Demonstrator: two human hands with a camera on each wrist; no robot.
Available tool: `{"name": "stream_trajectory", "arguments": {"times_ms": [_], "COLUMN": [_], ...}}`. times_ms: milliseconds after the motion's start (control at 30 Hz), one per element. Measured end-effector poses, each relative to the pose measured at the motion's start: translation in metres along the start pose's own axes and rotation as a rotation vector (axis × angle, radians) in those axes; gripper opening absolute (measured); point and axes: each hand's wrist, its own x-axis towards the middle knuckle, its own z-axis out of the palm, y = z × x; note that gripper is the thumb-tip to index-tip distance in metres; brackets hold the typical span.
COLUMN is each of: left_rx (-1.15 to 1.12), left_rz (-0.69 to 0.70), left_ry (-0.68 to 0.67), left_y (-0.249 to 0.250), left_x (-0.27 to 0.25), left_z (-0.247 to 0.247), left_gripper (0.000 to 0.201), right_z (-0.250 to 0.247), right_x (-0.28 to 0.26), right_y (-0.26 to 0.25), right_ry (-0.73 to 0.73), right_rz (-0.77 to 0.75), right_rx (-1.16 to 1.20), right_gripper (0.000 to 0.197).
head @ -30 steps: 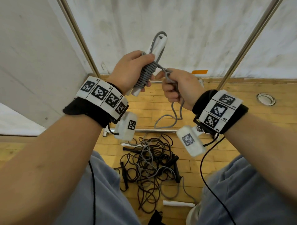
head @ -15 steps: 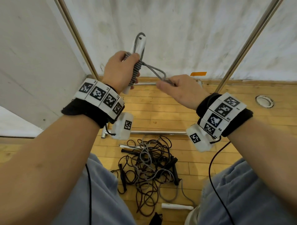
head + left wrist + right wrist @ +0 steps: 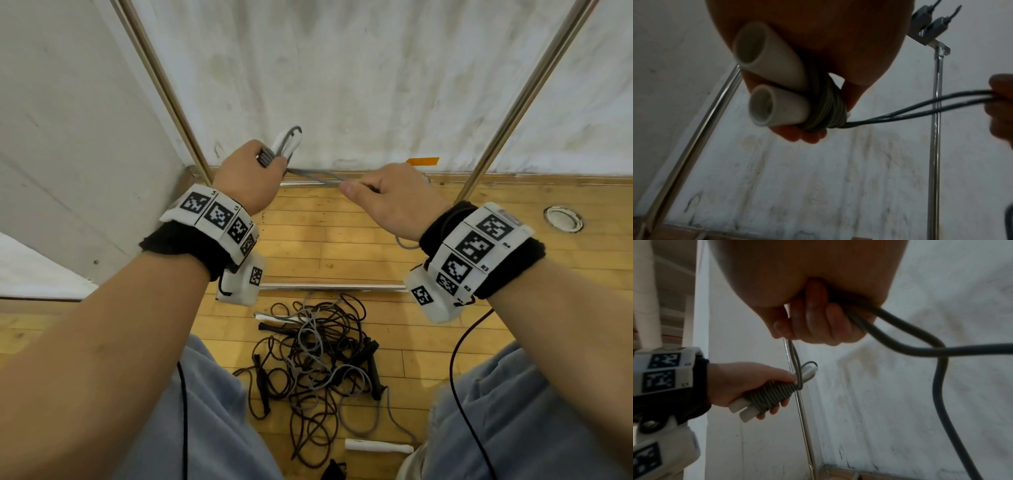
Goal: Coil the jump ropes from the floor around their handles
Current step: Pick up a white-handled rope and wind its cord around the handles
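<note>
My left hand (image 3: 251, 174) grips two white handles (image 3: 777, 84) held side by side, with grey rope (image 3: 826, 104) coiled tightly round them. The handle tips (image 3: 289, 140) stick out above my fist. A doubled strand of the grey rope (image 3: 317, 177) runs taut from the coil to my right hand (image 3: 383, 198), which pinches it between thumb and curled fingers (image 3: 818, 324). The slack tail (image 3: 939, 386) hangs below the right hand. A tangle of black and grey jump ropes (image 3: 318, 363) lies on the wooden floor between my knees.
A loose white handle (image 3: 376, 447) lies on the floor near my right knee, another (image 3: 274, 317) at the tangle's top. Metal poles (image 3: 164, 85) (image 3: 520, 99) slant up against the white wall. A metal bar (image 3: 329, 287) lies across the floor. A round floor fitting (image 3: 563, 219) is at right.
My hands have moved apart and forward. The left hand shifted left with the coiled handles and the right hand pulled right, stretching the loose loop into a taut doubled strand.
</note>
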Motion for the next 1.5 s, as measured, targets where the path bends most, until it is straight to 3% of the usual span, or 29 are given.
{"name": "stream_trajectory", "arguments": {"times_ms": [100,233,367,433,567,667,733,900,1067,1133,1233,1333,1500], "left_rx": [0.28,0.475,0.443,0.402,0.367,0.414,0.43,0.352,0.228,0.168,-0.025,-0.251,-0.248], "left_rz": [0.089,0.189,0.3,0.356,0.509,0.535,0.544,0.605,0.675,0.651,0.562,0.433,0.27], "left_ry": [-0.121,-0.342,-0.601,-0.665,-0.602,-0.523,-0.463,-0.366,-0.291,-0.24,-0.157,-0.081,0.009], "left_y": [-0.006,-0.003,0.004,0.01,0.023,0.029,0.03,0.032,0.036,0.039,0.041,0.041,0.036], "left_x": [0.0,-0.013,-0.032,-0.04,-0.053,-0.059,-0.061,-0.065,-0.066,-0.063,-0.058,-0.051,-0.036], "left_z": [0.007,0.023,0.036,0.037,0.037,0.04,0.043,0.043,0.028,0.02,0.008,0.001,-0.004], "left_gripper": [0.031,0.033,0.021,0.02,0.022,0.049,0.054,0.033,0.026,0.027,0.032,0.038,0.037], "right_z": [-0.005,-0.004,0.003,0.003,0.003,0.003,0.003,-0.002,-0.007,-0.009,-0.005,0.01,0.027], "right_x": [0.001,0.003,0.003,0.006,0.011,0.012,0.013,0.018,0.02,0.02,0.016,0.011,0.008], "right_y": [0.0,0.0,0.003,0.006,0.009,0.007,0.006,0.013,0.029,0.033,0.031,0.021,0.003], "right_ry": [0.081,0.185,0.202,0.238,0.285,0.286,0.281,0.286,0.185,0.137,0.096,0.1,0.05], "right_rz": [-0.052,-0.088,-0.062,-0.032,0.023,0.035,0.044,0.096,0.215,0.238,0.205,0.146,0.051], "right_rx": [-0.032,0.012,-0.007,-0.002,-0.015,-0.023,-0.022,-0.003,0.182,0.259,0.405,0.399,0.28], "right_gripper": [0.04,0.032,0.033,0.032,0.034,0.039,0.043,0.047,0.046,0.041,0.016,0.027,0.041]}}
